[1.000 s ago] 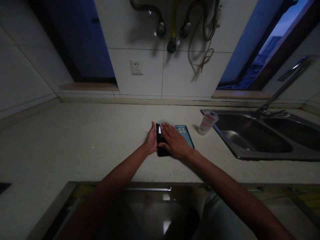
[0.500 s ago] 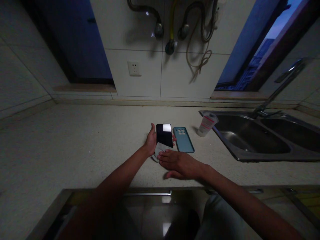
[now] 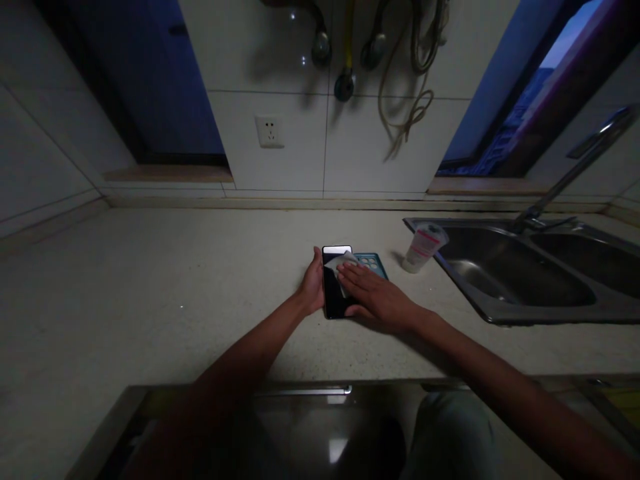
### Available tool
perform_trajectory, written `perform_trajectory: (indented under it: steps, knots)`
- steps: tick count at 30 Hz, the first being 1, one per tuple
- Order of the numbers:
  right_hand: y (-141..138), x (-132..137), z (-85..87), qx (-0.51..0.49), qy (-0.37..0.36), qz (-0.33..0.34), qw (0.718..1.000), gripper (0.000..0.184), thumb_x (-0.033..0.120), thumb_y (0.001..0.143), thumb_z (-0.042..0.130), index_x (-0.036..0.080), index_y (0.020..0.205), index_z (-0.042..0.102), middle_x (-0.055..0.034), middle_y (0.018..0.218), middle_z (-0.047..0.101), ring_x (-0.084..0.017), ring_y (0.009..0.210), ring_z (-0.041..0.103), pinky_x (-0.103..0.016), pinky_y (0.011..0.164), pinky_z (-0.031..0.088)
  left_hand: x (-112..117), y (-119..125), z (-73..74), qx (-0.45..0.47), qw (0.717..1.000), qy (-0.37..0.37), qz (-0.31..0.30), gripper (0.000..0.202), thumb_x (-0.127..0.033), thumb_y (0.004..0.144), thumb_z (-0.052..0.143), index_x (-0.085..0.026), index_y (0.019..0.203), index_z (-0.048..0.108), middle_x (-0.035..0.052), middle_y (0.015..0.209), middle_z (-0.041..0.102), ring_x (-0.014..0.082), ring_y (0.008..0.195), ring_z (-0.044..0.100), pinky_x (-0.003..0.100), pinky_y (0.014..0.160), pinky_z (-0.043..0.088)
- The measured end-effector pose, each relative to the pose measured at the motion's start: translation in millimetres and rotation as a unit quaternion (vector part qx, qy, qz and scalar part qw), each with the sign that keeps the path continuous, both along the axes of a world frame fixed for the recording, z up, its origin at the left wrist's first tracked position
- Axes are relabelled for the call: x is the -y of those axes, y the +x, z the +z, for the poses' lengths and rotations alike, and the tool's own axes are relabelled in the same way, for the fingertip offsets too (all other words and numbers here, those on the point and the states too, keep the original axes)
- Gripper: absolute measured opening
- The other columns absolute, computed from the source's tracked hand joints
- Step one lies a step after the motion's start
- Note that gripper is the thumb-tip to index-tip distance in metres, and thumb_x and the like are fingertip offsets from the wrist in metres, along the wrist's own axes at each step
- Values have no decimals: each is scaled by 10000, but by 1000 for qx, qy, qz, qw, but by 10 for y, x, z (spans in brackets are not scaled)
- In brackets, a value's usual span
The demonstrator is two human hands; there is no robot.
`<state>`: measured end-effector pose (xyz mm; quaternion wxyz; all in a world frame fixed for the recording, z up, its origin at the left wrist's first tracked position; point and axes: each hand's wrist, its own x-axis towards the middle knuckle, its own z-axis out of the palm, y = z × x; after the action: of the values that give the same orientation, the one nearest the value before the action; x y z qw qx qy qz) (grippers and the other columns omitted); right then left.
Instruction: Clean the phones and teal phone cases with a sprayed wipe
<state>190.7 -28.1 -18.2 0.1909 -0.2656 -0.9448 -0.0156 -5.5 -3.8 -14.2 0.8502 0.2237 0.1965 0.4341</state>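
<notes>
A black phone (image 3: pixel 333 293) lies flat on the pale counter (image 3: pixel 150 280). My left hand (image 3: pixel 313 288) rests against its left edge and steadies it, fingers cupped along the side. My right hand (image 3: pixel 374 298) lies flat over the screen, fingers stretched, and presses a small pale cloth (image 3: pixel 336 268) onto the glass. A teal phone case (image 3: pixel 374 263) lies just right of the phone, partly hidden by my right hand.
A white tube (image 3: pixel 423 247) stands at the left rim of a steel double sink (image 3: pixel 505 293) with a tap (image 3: pixel 565 180). A wall socket (image 3: pixel 270 131) and hanging hoses (image 3: pixel 400 73) are on the back wall. A dark hob (image 3: pixel 300 427) is below.
My right hand, which had drawn the cloth back off the phone's near end, has moved forward again over the screen. The left hand stayed at the phone's left edge.
</notes>
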Motion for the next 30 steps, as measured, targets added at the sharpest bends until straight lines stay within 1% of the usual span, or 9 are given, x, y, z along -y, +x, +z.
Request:
perform_trajectory:
  steps: [4, 7, 11, 14, 18, 22, 26, 28, 30]
  knots:
    - [-67, -311, 99, 6, -16, -7, 1000, 746, 589, 1016, 428, 142, 1599, 296, -192, 1642, 300, -322, 1553, 233, -581, 1251, 270, -15, 18, 23, 23, 1000, -2, 15, 753, -675, 994, 251, -132, 1380, 601, 162, 1182, 740, 298, 1143, 686, 439, 1060, 466]
    - [-192, -461, 114, 8, -14, -3, 1000, 760, 621, 1010, 404, 137, 1589, 320, -193, 1640, 313, -320, 1554, 234, -574, 1256, 261, -48, -11, 22, 20, 999, -27, 21, 774, -707, 977, 251, -141, 1380, 594, 166, 1203, 731, 319, 1178, 668, 475, 1074, 451]
    - [-401, -473, 50, 11, -11, 11, 1000, 825, 659, 983, 429, 62, 1549, 381, -252, 1608, 343, -356, 1538, 269, -593, 1251, 253, -114, -87, -3, 2, 996, -68, 52, 827, -743, 954, 241, -98, 1298, 627, 187, 1110, 751, 331, 1147, 683, 471, 1068, 459]
    - [-485, -367, 22, 22, -10, 62, 998, 789, 649, 988, 435, 61, 1515, 437, -257, 1575, 402, -340, 1514, 334, -576, 1236, 296, -172, -137, -27, -1, 996, -79, 49, 888, -783, 922, 255, -56, 1263, 634, 223, 1063, 751, 348, 1099, 702, 477, 1034, 488]
    - [-432, -202, 44, 32, -4, 158, 987, 662, 551, 1021, 462, 36, 1429, 539, -259, 1487, 524, -319, 1464, 432, -533, 1216, 354, -222, -171, -30, -17, 996, -82, 42, 931, -801, 908, 221, -44, 1269, 624, 236, 1021, 749, 364, 1002, 729, 501, 922, 545]
    - [-275, -122, 84, -4, -13, 222, 975, 390, 385, 1040, 504, 121, 1266, 681, -158, 1300, 708, -248, 1334, 595, -456, 1183, 425, -213, -170, -9, -22, 995, -53, 78, 813, -718, 958, 246, -79, 1319, 596, 217, 1057, 742, 345, 979, 731, 497, 880, 554]
    - [-142, -150, 134, -57, -5, 221, 974, 246, 259, 1019, 540, 150, 1097, 747, -100, 1077, 798, -204, 1136, 724, -382, 1087, 526, -197, -170, 12, -17, 995, -46, 89, 805, -711, 958, 260, -78, 1330, 590, 219, 1075, 735, 353, 1009, 717, 501, 882, 546]
    - [-96, -199, 151, -83, 18, 205, 975, 223, 223, 1004, 553, 151, 1076, 751, -96, 1033, 805, -197, 1059, 750, -371, 1022, 568, -197, -174, 24, -17, 994, -51, 93, 828, -722, 953, 241, -69, 1312, 602, 221, 1062, 735, 360, 1017, 711, 506, 884, 543]
    - [-60, -257, 150, -107, 39, 180, 977, 217, 208, 993, 562, 153, 1098, 744, -98, 1054, 800, -204, 1069, 745, -374, 981, 589, -195, -174, 35, -18, 995, -52, 89, 846, -734, 946, 236, -63, 1298, 613, 222, 1054, 736, 364, 1021, 705, 510, 892, 540]
